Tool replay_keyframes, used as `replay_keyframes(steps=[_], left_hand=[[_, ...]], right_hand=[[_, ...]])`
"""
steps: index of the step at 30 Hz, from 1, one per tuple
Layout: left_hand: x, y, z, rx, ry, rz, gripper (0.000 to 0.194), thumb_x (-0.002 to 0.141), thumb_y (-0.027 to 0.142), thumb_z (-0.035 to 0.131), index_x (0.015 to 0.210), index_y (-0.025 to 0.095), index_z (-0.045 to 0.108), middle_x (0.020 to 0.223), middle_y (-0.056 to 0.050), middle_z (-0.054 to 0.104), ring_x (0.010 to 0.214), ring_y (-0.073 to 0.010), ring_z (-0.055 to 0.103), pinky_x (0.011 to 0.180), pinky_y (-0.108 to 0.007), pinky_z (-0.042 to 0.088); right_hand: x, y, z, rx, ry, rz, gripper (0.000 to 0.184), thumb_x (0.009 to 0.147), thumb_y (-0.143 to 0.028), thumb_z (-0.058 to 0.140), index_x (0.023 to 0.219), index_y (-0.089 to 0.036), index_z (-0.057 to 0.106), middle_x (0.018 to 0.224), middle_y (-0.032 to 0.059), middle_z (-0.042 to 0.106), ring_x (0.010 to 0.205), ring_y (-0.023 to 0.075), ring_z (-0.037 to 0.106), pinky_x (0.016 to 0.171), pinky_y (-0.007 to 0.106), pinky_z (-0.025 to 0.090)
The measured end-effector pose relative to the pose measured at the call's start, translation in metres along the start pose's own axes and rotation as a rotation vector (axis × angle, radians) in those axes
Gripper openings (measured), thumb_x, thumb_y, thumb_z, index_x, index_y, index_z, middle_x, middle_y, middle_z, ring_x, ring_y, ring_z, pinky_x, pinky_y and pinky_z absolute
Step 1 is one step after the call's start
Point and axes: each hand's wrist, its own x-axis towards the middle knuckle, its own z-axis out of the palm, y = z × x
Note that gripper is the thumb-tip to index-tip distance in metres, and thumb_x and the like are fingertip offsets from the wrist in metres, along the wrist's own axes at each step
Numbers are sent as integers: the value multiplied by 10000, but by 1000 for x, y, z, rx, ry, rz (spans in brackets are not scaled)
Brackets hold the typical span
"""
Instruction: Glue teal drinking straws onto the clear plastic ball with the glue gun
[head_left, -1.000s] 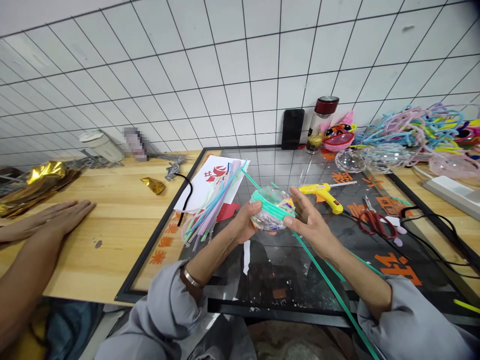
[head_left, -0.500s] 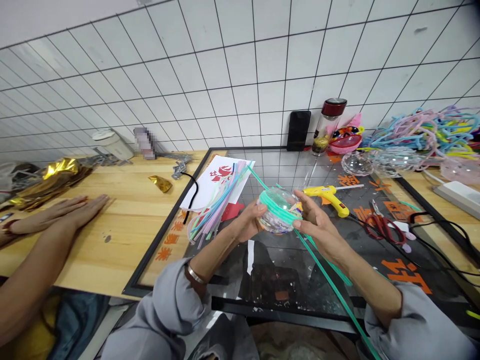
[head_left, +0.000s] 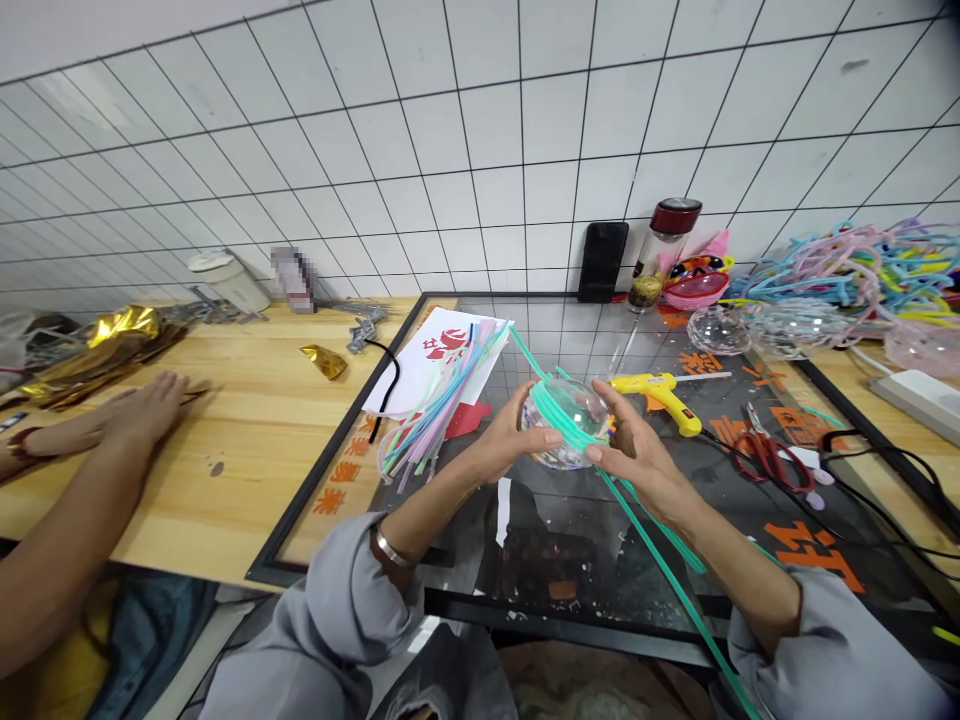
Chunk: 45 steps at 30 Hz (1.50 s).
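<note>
Your left hand (head_left: 504,442) has brought its thumb onto the green strips (head_left: 559,414), seemingly pinning them; it and your right hand (head_left: 646,462), half-curled, hold the clear shell (head_left: 589,402) centrally; glue gun (head_left: 645,384) at two o'clock.

Just one view here — head cam, worn on the person's head; looks forward and down over the dark framed panel (head_left: 547,560) toward the tiled wall (head_left: 510,140) — wide shot, both forearms in frame.
</note>
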Motion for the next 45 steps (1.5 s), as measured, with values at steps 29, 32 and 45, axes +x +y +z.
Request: replay_keyframes(steps=[29, 32, 45], left_hand=[[0, 3, 2, 448, 22, 108, 907, 567, 404, 808, 1331, 120, 409, 1269, -157, 562, 1180, -329, 545, 1021, -435, 436], [-1, 3, 1, 451, 23, 110, 919, 571, 422, 816, 1343, 126, 415, 1282, -153, 564, 1191, -333, 545, 1026, -443, 440], [1, 11, -4, 550, -6, 124, 925, 581, 432, 862, 1358, 170, 434, 1341, -138, 554, 1248, -334, 536, 1068, -465, 430]], right_hand=[[0, 7, 11, -116, 119, -32, 983, 625, -464, 801, 1456, -221, 337, 1490, 145, 454, 1391, 323, 427, 1175, 517, 328], [0, 8, 9, -131, 117, -28, 980, 638, -482, 796, 1466, -223, 341, 1521, 138, 419, 1426, 328, 376, 1183, 522, 311], [-1, 4, 2, -97, -25, -51, 1000, 742, -455, 750, 1543, -270, 181, 1603, 108, 296, 1471, 282, 303, 1212, 507, 232]])
